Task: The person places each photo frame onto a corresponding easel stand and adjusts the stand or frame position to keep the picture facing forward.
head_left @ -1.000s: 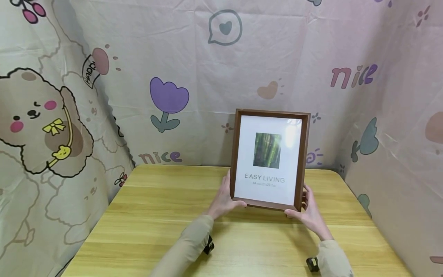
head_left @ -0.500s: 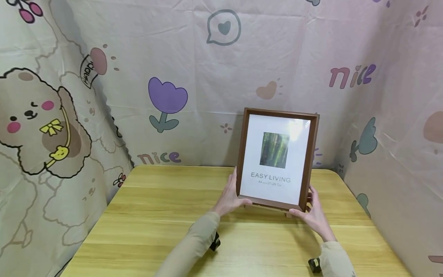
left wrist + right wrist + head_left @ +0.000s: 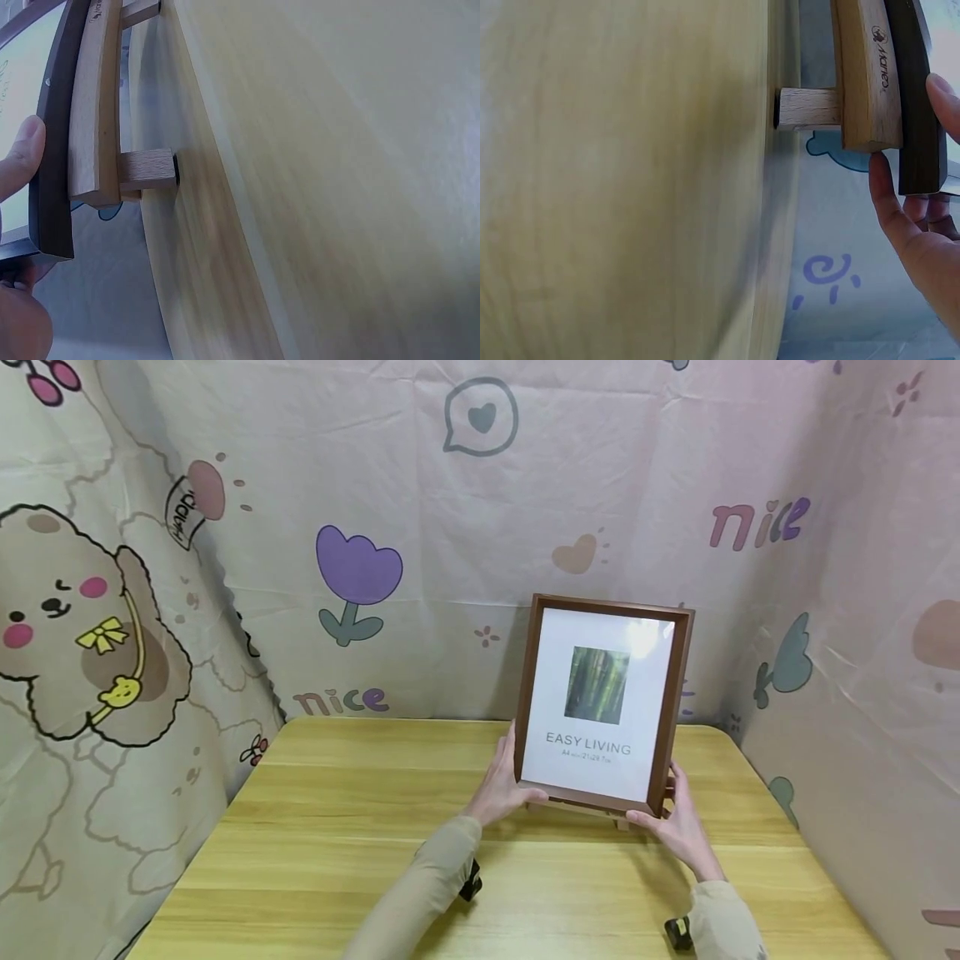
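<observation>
A brown picture frame [image 3: 656,710] with a white sheet, a small bamboo picture and the words EASY LIVING stands upright, leaning slightly back. Beneath its lower edge is the light wooden ledge of a small easel [image 3: 94,112], whose short feet point toward the tabletop. My left hand [image 3: 501,787] grips the frame's lower left corner, thumb over the front and fingers along the side. At the lower right corner my right hand [image 3: 681,827] holds it likewise; in the right wrist view one finger touches the end of the ledge. The rest of the easel is hidden behind the frame.
The wooden table [image 3: 360,827] has rounded far corners. Printed cloth [image 3: 450,527] hangs close behind it and along both sides. Black wrist cameras [image 3: 471,882] sit under the beige sleeves.
The frame has shifted to the right, mostly in the first half second, and both hands moved with it. The easel ledge shows more under its lower edge now.
</observation>
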The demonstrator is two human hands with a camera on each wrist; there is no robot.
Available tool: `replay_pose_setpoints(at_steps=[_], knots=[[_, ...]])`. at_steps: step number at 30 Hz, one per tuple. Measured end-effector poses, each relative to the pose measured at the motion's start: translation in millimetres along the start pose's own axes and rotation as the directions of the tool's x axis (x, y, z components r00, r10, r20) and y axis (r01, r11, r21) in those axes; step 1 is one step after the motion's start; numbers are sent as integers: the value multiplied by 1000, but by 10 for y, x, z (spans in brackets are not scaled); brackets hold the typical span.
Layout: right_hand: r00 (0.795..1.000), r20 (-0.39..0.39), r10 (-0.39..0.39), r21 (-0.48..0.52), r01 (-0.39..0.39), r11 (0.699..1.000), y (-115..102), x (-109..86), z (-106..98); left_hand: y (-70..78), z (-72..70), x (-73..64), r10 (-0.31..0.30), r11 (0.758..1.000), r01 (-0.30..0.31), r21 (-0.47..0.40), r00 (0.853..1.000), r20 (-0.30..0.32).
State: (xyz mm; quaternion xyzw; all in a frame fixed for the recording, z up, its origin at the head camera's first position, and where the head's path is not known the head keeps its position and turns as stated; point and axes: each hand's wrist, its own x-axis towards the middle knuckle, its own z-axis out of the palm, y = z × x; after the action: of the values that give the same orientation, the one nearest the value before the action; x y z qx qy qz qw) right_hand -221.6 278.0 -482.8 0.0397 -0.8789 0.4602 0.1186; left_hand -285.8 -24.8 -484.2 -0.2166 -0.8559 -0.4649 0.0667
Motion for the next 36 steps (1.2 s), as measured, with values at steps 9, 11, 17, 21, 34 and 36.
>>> replay_pose_setpoints(at_steps=[9, 11, 17, 21, 34, 36], knots=[[1000, -6, 9, -33, -9, 999, -6, 13, 21, 4, 17, 30, -3, 1000, 3, -23, 1000, -23], [1000, -19, 5, -49, -6, 999, 2, 16, 26, 7, 27, 36, -4, 1000, 4, -22, 1000, -22], [999, -41, 1, -54, -3, 999, 33, 29, 38, -4, 61, 56, -7, 1000, 7, -8, 1000, -26], [998, -55, -3, -64, -1, 998, 40, 35, 53, -17, 78, 62, -2, 1000, 1, -15, 999, -33], [998, -66, -1, -38, -1, 999, 41, 64, 98, -44, 95, 51, -15, 1000, 15, -5, 999, -44], [998, -66, 5, -31, -7, 1000, 45, 74, 105, -50, 96, 56, -13, 1000, 13, 3, 999, -46]])
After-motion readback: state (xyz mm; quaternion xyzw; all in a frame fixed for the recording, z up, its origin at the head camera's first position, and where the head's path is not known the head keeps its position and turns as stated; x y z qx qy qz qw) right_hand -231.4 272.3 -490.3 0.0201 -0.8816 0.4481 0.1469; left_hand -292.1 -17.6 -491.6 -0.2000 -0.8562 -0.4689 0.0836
